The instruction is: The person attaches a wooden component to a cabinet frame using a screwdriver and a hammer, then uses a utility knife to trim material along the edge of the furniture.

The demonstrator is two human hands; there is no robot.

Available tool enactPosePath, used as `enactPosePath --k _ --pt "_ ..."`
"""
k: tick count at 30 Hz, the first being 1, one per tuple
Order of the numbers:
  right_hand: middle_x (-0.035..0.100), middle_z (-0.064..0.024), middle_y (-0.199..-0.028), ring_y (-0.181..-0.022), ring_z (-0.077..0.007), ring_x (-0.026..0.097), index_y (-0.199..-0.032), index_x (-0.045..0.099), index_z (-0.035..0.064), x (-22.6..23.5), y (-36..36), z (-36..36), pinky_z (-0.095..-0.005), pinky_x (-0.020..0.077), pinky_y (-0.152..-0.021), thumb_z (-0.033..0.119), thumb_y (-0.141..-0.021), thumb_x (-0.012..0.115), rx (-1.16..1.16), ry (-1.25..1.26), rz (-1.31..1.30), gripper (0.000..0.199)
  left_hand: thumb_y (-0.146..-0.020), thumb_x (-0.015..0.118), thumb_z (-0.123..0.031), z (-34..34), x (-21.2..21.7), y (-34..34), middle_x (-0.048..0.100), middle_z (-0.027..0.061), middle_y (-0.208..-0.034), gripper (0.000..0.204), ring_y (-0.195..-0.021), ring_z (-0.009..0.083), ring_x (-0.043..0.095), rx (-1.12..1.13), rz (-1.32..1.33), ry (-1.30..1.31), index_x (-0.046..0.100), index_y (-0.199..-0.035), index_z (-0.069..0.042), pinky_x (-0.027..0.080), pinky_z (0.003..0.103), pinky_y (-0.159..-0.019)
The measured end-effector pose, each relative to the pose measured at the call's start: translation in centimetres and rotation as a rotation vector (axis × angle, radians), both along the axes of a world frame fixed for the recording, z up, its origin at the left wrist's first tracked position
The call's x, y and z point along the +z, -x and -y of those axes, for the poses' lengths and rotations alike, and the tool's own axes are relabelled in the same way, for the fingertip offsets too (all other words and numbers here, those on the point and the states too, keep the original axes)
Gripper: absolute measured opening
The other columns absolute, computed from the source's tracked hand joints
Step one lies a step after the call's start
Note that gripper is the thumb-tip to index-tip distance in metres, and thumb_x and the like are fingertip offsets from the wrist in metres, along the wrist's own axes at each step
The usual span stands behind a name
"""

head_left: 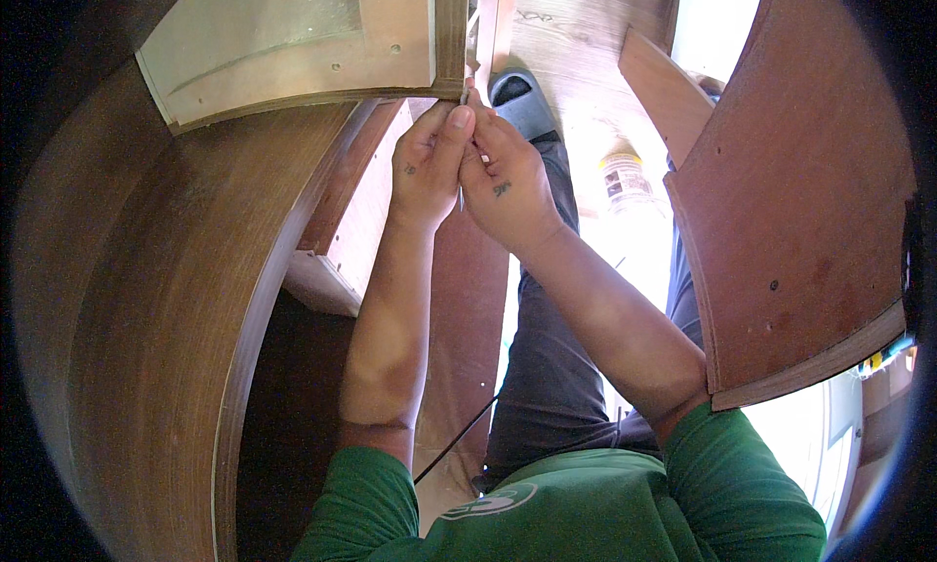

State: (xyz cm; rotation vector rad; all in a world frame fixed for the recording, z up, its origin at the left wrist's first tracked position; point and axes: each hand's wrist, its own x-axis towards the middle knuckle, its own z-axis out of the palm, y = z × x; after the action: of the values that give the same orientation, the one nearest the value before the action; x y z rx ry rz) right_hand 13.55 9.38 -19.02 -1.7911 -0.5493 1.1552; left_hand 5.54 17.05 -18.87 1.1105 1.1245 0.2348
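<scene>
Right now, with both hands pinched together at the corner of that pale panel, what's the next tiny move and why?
Probably keep the pinch steady and press the small slim piece toward the panel's lower corner. The left hand and right hand meet fingertip to fingertip just below that corner, beside the dark board edge. What they hold is too small to identify, so go slowly.

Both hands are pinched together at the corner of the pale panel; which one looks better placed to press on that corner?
Probably the left hand: its thumb already lies against the pale panel corner.
</scene>
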Motion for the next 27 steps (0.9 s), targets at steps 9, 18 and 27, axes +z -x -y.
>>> enactPosePath --k 9,18,27 --pt "0.064 -0.0267 -0.113 -0.100 -0.0436 0.064 -0.144 0.046 -0.0031 -0.2 -0.1 -0.3 -0.0470 0.0537 -0.089 0.007 -0.092 0.053 -0.007 0.006 0.015 0.053 -0.105 0.055 -0.026 -0.1 0.1 -0.2 0.069 0.0080 -0.106 0.034 -0.099 0.0131 0.062 -0.027 -0.079 0.021 0.067 -0.114 0.004 0.049 0.027 -0.090" --pt "0.064 -0.0240 -0.118 -0.103 -0.0423 0.064 -0.142 0.048 -0.0016 1.4 -0.3 0.2 -0.0455 0.0536 -0.091 0.012 -0.095 0.053 0.038 0.090 -0.034 0.050 -0.105 0.056 -0.031 0.3 1.2 0.3 0.068 0.0058 -0.109 0.039 -0.096 0.0110 0.062 -0.004 -0.089 0.114 0.063 -0.126 0.001 0.050 0.025 -0.086" --pt "0.064 -0.0242 -0.117 -0.103 -0.0414 0.065 -0.142 0.050 -0.0007 0.9 -0.3 0.3 -0.0445 0.0551 -0.088 0.010 -0.094 0.054 0.029 0.040 0.008 0.049 -0.106 0.055 -0.031 0.2 1.0 0.3 0.067 0.0033 -0.105 0.038 -0.093 0.0083 0.059 -0.028 -0.047 0.049 0.064 -0.124 0.001 0.049 0.023 -0.082"
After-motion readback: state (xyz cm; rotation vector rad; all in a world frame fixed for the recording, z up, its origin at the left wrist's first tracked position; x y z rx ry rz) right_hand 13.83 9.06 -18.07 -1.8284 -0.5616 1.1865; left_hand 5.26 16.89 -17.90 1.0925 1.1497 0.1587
